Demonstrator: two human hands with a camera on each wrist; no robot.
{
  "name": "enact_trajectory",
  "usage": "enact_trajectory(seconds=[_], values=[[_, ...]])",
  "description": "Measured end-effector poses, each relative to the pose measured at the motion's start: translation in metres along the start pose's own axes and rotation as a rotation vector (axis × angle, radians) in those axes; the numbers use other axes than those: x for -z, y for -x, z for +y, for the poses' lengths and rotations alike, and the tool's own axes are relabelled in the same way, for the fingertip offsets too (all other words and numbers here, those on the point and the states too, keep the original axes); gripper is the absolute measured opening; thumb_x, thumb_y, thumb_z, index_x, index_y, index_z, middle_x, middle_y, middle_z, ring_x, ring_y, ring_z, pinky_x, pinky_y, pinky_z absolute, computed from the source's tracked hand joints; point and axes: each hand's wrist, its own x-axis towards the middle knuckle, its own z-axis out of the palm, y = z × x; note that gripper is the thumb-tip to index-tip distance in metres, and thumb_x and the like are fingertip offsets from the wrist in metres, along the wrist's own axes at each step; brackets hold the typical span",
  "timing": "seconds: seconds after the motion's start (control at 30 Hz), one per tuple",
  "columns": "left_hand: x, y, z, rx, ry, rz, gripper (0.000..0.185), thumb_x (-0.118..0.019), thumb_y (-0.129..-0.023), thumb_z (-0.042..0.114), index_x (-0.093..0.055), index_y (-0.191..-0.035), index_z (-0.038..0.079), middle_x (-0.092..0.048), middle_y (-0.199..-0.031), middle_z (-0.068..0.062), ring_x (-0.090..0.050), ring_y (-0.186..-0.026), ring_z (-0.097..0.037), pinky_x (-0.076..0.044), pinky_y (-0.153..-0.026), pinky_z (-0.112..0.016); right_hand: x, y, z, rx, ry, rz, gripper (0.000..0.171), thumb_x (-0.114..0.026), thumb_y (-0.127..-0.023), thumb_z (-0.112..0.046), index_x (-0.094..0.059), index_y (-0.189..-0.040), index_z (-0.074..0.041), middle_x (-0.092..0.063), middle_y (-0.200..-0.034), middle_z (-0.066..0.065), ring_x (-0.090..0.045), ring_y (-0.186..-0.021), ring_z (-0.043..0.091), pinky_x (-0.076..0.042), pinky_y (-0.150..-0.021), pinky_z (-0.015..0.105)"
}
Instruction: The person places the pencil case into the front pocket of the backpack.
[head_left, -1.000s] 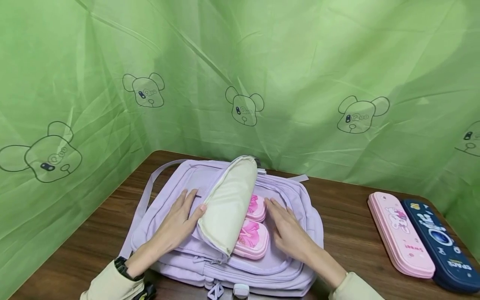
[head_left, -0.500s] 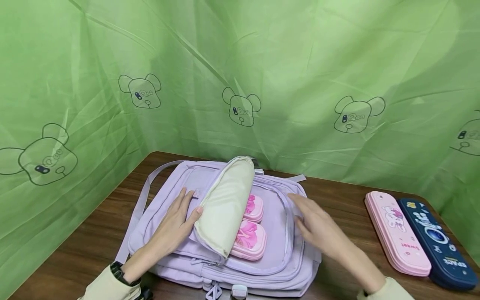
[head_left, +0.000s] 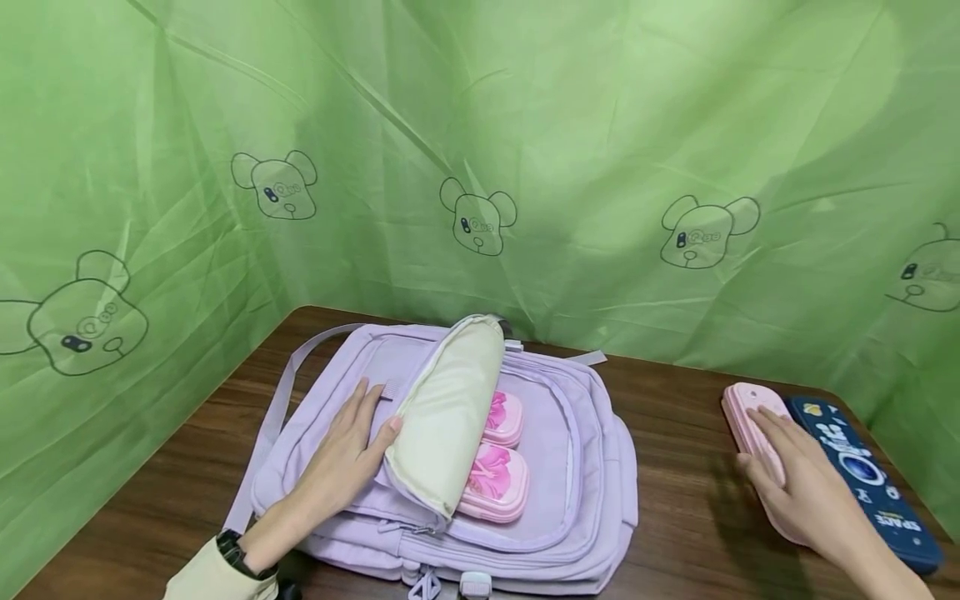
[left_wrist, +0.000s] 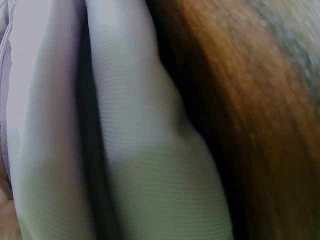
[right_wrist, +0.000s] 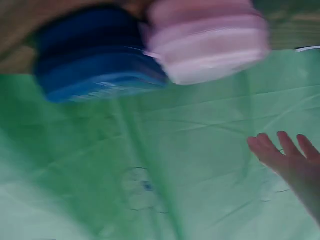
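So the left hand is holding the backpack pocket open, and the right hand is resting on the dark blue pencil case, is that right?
Not quite. The right hand lies on the pink pencil case, not the dark blue pencil case beside it, as the head view shows. The left hand does hold the backpack pocket open.

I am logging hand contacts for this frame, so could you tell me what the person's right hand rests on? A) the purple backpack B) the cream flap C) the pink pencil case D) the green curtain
C: the right hand lies with straight fingers on the pink pencil case, beside the navy pencil case.
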Motion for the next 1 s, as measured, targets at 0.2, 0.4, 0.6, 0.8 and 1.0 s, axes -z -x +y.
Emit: enact_trajectory(seconds=[0.2,0.4,0.6,0.8,1.0], values=[[0.002,0.002,0.001,0.007,-0.001,0.007,0.066,-0.035,-0.099,0.046,-0.025,-0.145,0.000,-0.013,-0.151,-0.024,-0.016,-0.135,-0.043,-0.016,-0.105,-0.059,-0.002,0.019,0.031,-0.144,0.034,-0.038,0.068,-0.058,-0.092,-0.022,-0.025,-0.138,0.015,-0.021,-0.135,0.044,-0.010,-0.127,0.057,0.000,-0.103,0.064],[0.002,0.002,0.002,0.008,0.001,0.010,0.066,-0.034,-0.099,0.046,-0.025,-0.145,0.000,-0.014,-0.150,-0.024,-0.017,-0.135,-0.043,-0.016,-0.105,-0.058,-0.013,0.029,0.046,-0.250,0.091,-0.181,0.090,-0.057,-0.091,-0.041,-0.010,-0.139,0.019,-0.008,-0.133,0.050,0.003,-0.124,0.063,-0.004,-0.093,0.074],[0.000,0.001,0.002,0.006,0.002,0.008,0.067,-0.035,-0.099,0.047,-0.026,-0.145,0.000,-0.014,-0.150,-0.025,-0.017,-0.134,-0.043,-0.016,-0.105,-0.059,-0.017,0.033,0.054,-0.354,0.105,-0.278,0.098,-0.051,-0.091,-0.051,0.003,-0.141,0.015,0.005,-0.135,0.048,0.015,-0.123,0.060,-0.005,-0.088,0.077],[-0.001,0.000,0.001,0.011,-0.004,0.007,0.068,-0.035,-0.098,0.048,-0.025,-0.145,0.000,-0.014,-0.150,-0.024,-0.017,-0.135,-0.043,-0.016,-0.105,-0.059,-0.028,0.040,0.058,-0.305,0.153,-0.245,0.096,-0.052,-0.090,-0.051,-0.007,-0.139,0.018,-0.003,-0.136,0.048,0.011,-0.125,0.060,-0.005,-0.088,0.077],[-0.001,-0.001,0.000,0.011,-0.006,0.010,0.068,-0.035,-0.098,0.048,-0.026,-0.145,-0.001,-0.014,-0.150,-0.025,-0.017,-0.135,-0.043,-0.016,-0.105,-0.059,-0.039,0.047,0.059,-0.190,0.201,-0.153,0.087,-0.059,-0.090,-0.038,-0.016,-0.137,0.021,-0.012,-0.135,0.048,-0.001,-0.126,0.060,-0.007,-0.095,0.072]])
